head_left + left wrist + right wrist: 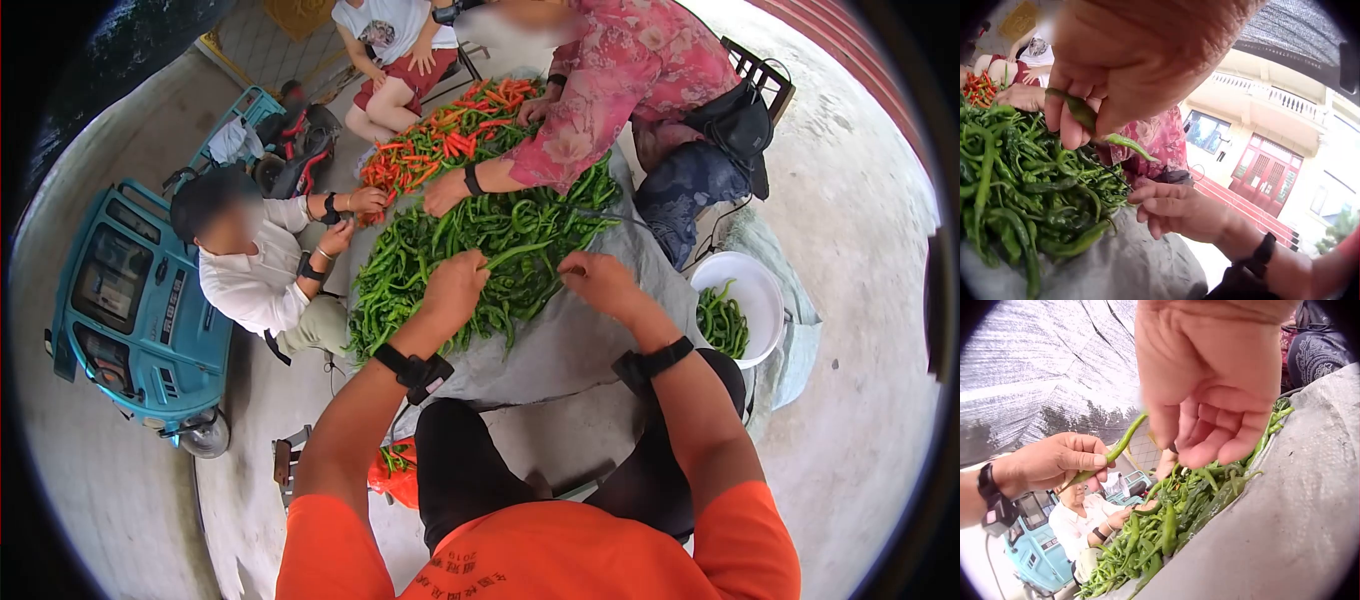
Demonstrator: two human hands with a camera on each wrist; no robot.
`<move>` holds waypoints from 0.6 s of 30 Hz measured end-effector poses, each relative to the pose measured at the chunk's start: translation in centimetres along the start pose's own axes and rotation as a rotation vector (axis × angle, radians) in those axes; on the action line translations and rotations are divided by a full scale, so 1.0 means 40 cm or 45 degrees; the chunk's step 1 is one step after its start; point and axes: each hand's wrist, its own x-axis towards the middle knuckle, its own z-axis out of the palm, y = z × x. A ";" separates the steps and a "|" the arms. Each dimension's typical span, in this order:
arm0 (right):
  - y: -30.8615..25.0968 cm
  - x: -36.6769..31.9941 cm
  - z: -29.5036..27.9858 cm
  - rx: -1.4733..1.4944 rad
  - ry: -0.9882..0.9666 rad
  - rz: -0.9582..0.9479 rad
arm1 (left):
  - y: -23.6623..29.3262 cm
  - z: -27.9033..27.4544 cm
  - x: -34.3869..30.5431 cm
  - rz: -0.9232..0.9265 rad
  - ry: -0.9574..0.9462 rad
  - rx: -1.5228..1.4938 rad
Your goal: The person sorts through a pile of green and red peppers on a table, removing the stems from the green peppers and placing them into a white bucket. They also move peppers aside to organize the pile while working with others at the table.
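My left hand (455, 290) pinches a long green chili pepper (1124, 440) near one end, between thumb and fingers. The pepper's other end points towards my right hand (600, 280). That hand hovers just right of the pepper, its fingers loosely bent and no pepper showing in them. In the right wrist view the right fingers (1235, 440) hang relaxed above the heap. Below both hands spreads a big heap of green chili peppers (400, 270) on a grey sheet (580, 345).
Red and orange chilies (450, 140) lie at the far side. A white bucket (775, 310) with green chilies stands at right; a red bag (400, 485) sits by my left leg. People in white (250, 260) and floral (620, 80) shirts reach in. A blue three-wheeler (140, 300) is parked left.
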 end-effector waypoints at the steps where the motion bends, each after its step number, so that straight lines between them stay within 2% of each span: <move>1: -0.004 0.001 -0.001 0.222 -0.066 0.013 | 0.020 0.006 -0.016 -0.075 -0.051 -0.138; 4: -0.025 -0.014 0.031 0.849 -0.234 0.074 | 0.075 0.050 -0.071 -0.224 -0.116 -0.541; 7: -0.016 -0.025 0.055 0.878 -0.409 0.057 | 0.105 0.107 -0.116 -0.321 -0.121 -0.863; 8: -0.017 -0.036 0.058 0.905 -0.376 0.043 | 0.105 0.123 -0.124 -0.356 -0.124 -0.956; 10: -0.036 -0.061 0.056 0.961 -0.313 0.020 | 0.119 0.129 -0.138 -0.374 -0.184 -0.947; 12: -0.016 -0.067 0.048 0.925 -0.373 0.033 | 0.113 0.168 -0.160 -0.365 -0.172 -1.038; 13: -0.007 -0.069 0.039 0.909 -0.402 0.039 | 0.121 0.177 -0.176 -0.321 -0.122 -0.958; 16: -0.001 -0.092 -0.022 0.824 -0.183 0.172 | 0.133 0.193 -0.234 -0.200 -0.024 -0.693; 18: 0.052 -0.087 -0.070 0.819 0.087 0.062 | 0.100 0.183 -0.285 -0.142 -0.024 -0.485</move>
